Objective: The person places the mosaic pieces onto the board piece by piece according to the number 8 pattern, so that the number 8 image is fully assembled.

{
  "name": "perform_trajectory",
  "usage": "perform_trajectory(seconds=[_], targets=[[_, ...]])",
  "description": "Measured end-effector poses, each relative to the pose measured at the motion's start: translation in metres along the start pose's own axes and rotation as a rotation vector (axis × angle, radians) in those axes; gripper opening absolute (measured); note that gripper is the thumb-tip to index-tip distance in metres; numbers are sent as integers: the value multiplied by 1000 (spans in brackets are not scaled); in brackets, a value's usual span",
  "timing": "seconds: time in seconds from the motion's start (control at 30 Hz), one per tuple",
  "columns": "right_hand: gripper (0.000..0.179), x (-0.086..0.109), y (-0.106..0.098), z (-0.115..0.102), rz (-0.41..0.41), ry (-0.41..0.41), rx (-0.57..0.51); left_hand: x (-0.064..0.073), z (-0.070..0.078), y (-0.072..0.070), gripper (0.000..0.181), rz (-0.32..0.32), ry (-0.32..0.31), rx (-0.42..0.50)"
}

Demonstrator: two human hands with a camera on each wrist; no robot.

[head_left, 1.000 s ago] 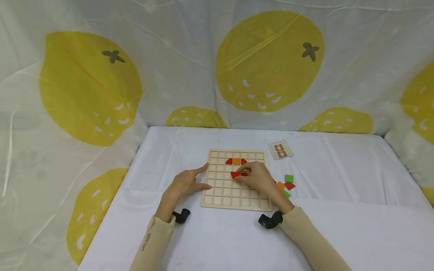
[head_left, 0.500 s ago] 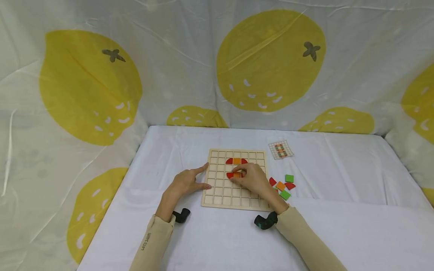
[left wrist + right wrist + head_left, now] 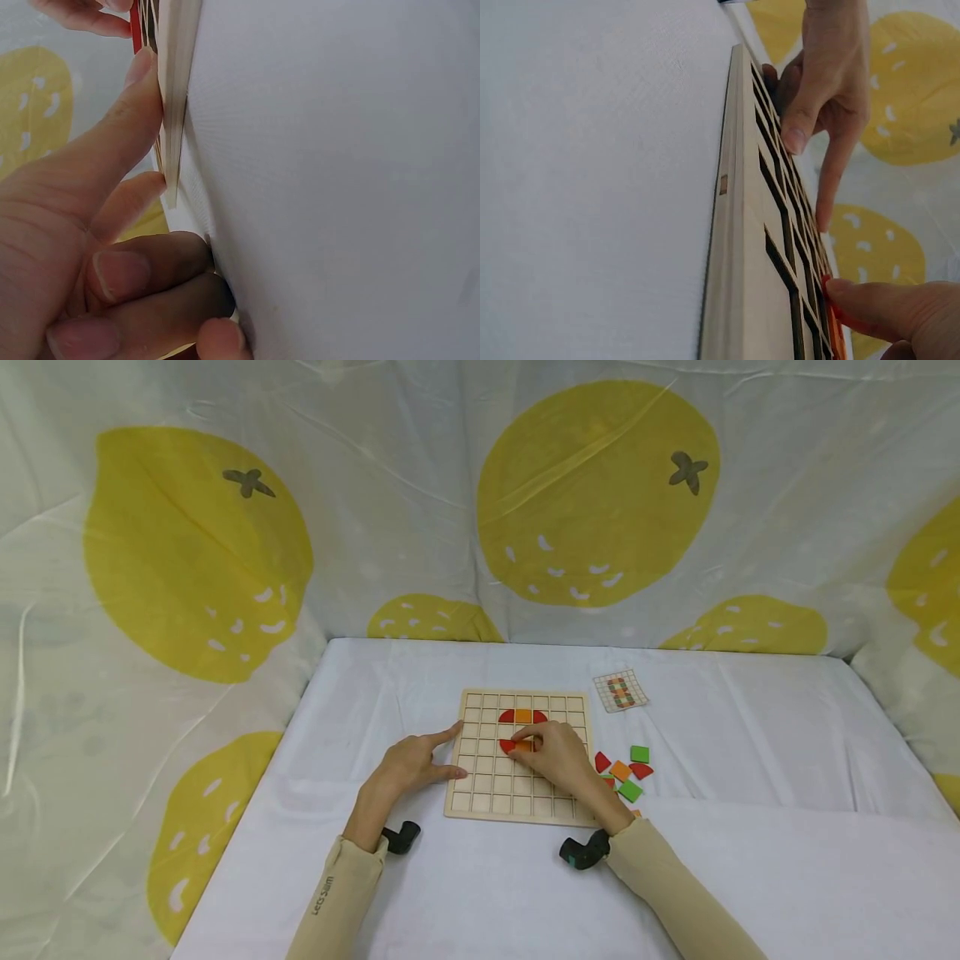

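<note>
My right hand (image 3: pixel 558 758) reaches over a wooden grid board (image 3: pixel 487 793), thumb and index finger pinching a red quarter-circle tile (image 3: pixel 506 746) at a cell left of an orange square tile (image 3: pixel 525 747). In the right wrist view the thumb presses by the red tile (image 3: pixel 828 289) at the grid. Two rows up, an orange square (image 3: pixel 523 716) lies between two red quarter-circles. The right palm covers part of the grid. My left hand (image 3: pixel 408 764) touches the board's left edge with spread thumb and index finger; its other fingers bend near the cloth in the left wrist view.
Right of the board lie several loose tiles, among them a green square (image 3: pixel 639 754), an orange square (image 3: pixel 620 770) and a red quarter-circle (image 3: pixel 641 771). A small pattern card (image 3: pixel 620 692) sits behind them. White cloth (image 3: pixel 450 893) covers the table; a lemon-print curtain (image 3: pixel 420 527) hangs behind.
My right hand has moved slightly left, bringing the red tile from over the middle cells to the cell beside the orange square. My left hand stays at the board's edge.
</note>
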State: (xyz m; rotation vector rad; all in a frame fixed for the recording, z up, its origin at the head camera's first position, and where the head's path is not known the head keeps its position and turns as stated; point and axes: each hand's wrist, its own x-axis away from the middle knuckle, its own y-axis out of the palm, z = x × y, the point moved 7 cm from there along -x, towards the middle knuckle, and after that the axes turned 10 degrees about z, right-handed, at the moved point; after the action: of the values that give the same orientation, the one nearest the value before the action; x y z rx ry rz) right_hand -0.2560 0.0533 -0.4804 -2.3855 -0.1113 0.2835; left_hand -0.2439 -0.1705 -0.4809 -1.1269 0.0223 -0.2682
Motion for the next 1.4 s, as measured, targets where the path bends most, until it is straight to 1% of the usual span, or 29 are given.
perform_trajectory(seconds=[0.53, 0.8, 0.9, 1.0, 1.17, 1.27, 1.4], targets=[[23, 1, 0, -5, 32, -39, 22, 0, 0, -1, 87, 3, -2, -1], [21, 1, -1, -3, 23, -24, 18, -1, 1, 0, 87, 2, 4, 4], [22, 1, -4, -1, 5, 0, 0, -2, 2, 1, 87, 1, 4, 6], [24, 2, -12, 3, -8, 45, -42, -2, 3, 1, 88, -2, 2, 10], [23, 5, -36, 12, -14, 92, -93, -1, 3, 1, 88, -1, -3, 10], [23, 9, -53, 21, -11, 87, -80, 0, 2, 0, 88, -1, -16, 8], [24, 17, -76, 40, 12, 83, -24, 2, 1, 1, 88, -6, -36, 19]])
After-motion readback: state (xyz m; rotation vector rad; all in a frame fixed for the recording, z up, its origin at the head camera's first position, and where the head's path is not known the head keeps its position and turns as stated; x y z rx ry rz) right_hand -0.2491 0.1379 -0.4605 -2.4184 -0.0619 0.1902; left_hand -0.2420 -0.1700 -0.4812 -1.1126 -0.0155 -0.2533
